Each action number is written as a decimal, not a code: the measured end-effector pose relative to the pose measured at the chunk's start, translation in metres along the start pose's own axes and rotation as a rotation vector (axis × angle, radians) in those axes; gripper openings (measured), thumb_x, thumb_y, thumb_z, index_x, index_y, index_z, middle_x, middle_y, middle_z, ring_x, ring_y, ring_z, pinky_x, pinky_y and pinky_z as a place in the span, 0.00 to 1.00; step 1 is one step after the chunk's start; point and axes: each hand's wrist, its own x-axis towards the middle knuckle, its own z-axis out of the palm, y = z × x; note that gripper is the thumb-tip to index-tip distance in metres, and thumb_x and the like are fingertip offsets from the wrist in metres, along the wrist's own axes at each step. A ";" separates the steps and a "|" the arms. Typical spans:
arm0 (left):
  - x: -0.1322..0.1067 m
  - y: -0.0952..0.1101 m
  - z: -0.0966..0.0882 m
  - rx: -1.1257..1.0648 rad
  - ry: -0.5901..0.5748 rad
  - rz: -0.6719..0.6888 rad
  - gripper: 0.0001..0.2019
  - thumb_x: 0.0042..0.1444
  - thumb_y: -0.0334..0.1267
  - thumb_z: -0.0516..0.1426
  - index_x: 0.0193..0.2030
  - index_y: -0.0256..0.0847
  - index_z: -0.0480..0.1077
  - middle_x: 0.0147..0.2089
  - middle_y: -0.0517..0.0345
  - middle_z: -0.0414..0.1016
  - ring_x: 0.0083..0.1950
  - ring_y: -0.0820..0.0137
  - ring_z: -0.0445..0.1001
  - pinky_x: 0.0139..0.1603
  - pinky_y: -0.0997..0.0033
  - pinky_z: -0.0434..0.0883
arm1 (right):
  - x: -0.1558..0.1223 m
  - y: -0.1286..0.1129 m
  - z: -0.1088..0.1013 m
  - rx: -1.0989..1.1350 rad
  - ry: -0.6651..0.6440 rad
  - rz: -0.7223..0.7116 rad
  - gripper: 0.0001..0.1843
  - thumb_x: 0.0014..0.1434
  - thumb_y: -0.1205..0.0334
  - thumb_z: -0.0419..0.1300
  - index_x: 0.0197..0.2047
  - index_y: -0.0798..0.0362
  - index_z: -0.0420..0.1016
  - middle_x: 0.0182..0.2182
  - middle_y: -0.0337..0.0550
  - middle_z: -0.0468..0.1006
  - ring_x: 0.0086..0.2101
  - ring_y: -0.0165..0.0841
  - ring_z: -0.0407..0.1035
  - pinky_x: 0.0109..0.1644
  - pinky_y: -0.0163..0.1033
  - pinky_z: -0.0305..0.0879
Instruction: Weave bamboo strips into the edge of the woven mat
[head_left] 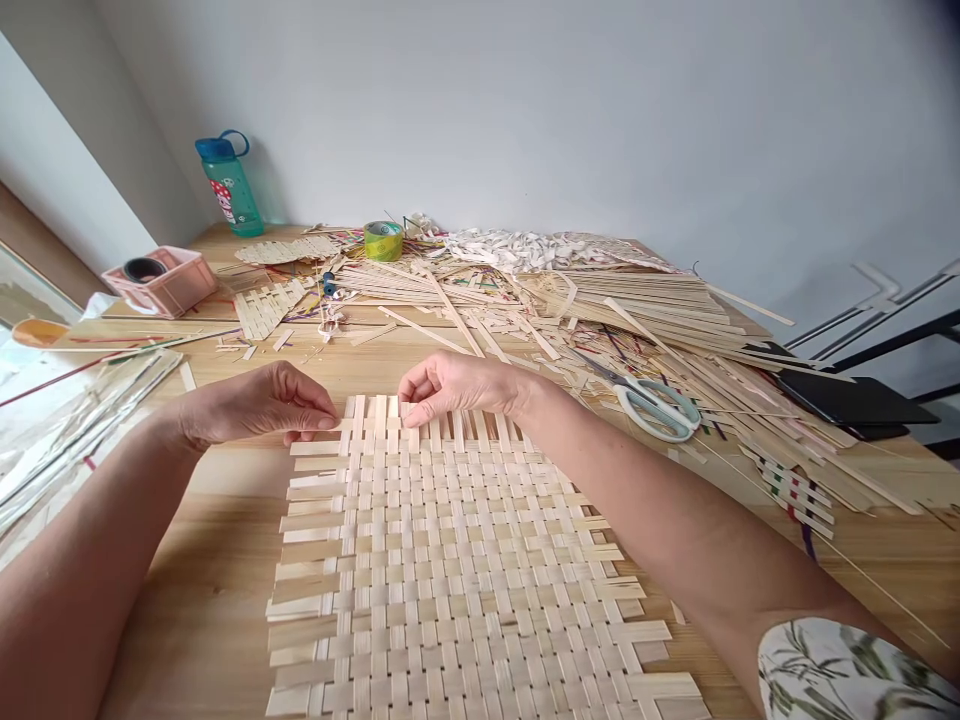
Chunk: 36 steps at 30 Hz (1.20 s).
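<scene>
A woven mat [457, 570] of flat pale wood strips lies on the table before me, its loose strip ends sticking out along the sides and the far edge. At its far left corner, my left hand [262, 405] pinches the end of a crosswise wood strip [360, 425]. My right hand [459, 385] is at the far edge, a little right of it, with thumb and fingers closed on the strips there. Exactly which strip the right fingers grip is partly hidden behind them. The right forearm passes over the mat's right side.
White-handled scissors [660, 408] lie right of the mat. Loose wood strips [630, 300] and scraps cover the table's far side, with a tape roll [383, 241] among them. A teal bottle [232, 190] and a pink basket [166, 283] stand at the back left. A wall rises behind.
</scene>
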 end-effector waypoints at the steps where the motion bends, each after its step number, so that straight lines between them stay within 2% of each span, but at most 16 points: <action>1: 0.000 0.000 0.000 0.010 0.004 -0.006 0.17 0.59 0.49 0.62 0.28 0.37 0.77 0.24 0.62 0.64 0.27 0.75 0.61 0.27 0.77 0.62 | 0.000 0.000 0.000 0.004 0.004 -0.001 0.15 0.50 0.56 0.76 0.36 0.56 0.80 0.32 0.41 0.83 0.30 0.28 0.74 0.37 0.32 0.68; 9: -0.002 0.003 0.000 0.135 0.035 -0.030 0.18 0.57 0.53 0.61 0.25 0.41 0.76 0.23 0.60 0.65 0.26 0.72 0.62 0.24 0.76 0.61 | 0.000 0.001 0.001 0.034 0.041 -0.056 0.11 0.47 0.60 0.76 0.32 0.55 0.82 0.31 0.40 0.82 0.32 0.28 0.74 0.39 0.33 0.67; 16: -0.003 0.006 0.001 0.168 0.047 -0.010 0.18 0.57 0.53 0.61 0.25 0.43 0.76 0.21 0.62 0.62 0.23 0.74 0.57 0.20 0.76 0.55 | -0.001 -0.001 0.002 0.020 0.052 -0.062 0.11 0.47 0.60 0.76 0.31 0.55 0.82 0.30 0.39 0.82 0.31 0.28 0.72 0.38 0.33 0.66; 20: -0.004 0.008 0.001 0.150 0.043 -0.050 0.18 0.59 0.53 0.60 0.27 0.41 0.76 0.22 0.62 0.62 0.24 0.74 0.57 0.22 0.77 0.56 | 0.000 0.000 0.002 0.034 0.041 -0.095 0.10 0.47 0.61 0.76 0.31 0.55 0.83 0.29 0.38 0.82 0.31 0.28 0.72 0.38 0.33 0.66; 27: 0.002 0.006 0.006 0.051 0.016 -0.002 0.17 0.56 0.53 0.63 0.25 0.43 0.76 0.22 0.62 0.64 0.23 0.74 0.58 0.21 0.75 0.55 | 0.002 0.002 0.003 0.023 0.025 -0.114 0.09 0.48 0.61 0.75 0.31 0.55 0.83 0.29 0.38 0.82 0.30 0.27 0.71 0.37 0.33 0.66; 31: 0.004 0.005 0.006 0.029 0.022 -0.036 0.16 0.56 0.53 0.63 0.28 0.43 0.79 0.24 0.59 0.70 0.27 0.71 0.64 0.25 0.73 0.61 | 0.002 0.001 0.004 0.037 0.022 -0.100 0.09 0.48 0.61 0.74 0.31 0.55 0.83 0.29 0.38 0.82 0.29 0.27 0.71 0.35 0.32 0.66; 36: -0.005 0.000 -0.007 0.050 0.001 -0.029 0.16 0.58 0.51 0.62 0.29 0.41 0.79 0.27 0.58 0.72 0.30 0.71 0.66 0.30 0.74 0.65 | 0.001 -0.002 0.003 0.041 0.055 -0.119 0.08 0.47 0.63 0.75 0.30 0.56 0.82 0.28 0.38 0.81 0.30 0.27 0.71 0.37 0.32 0.65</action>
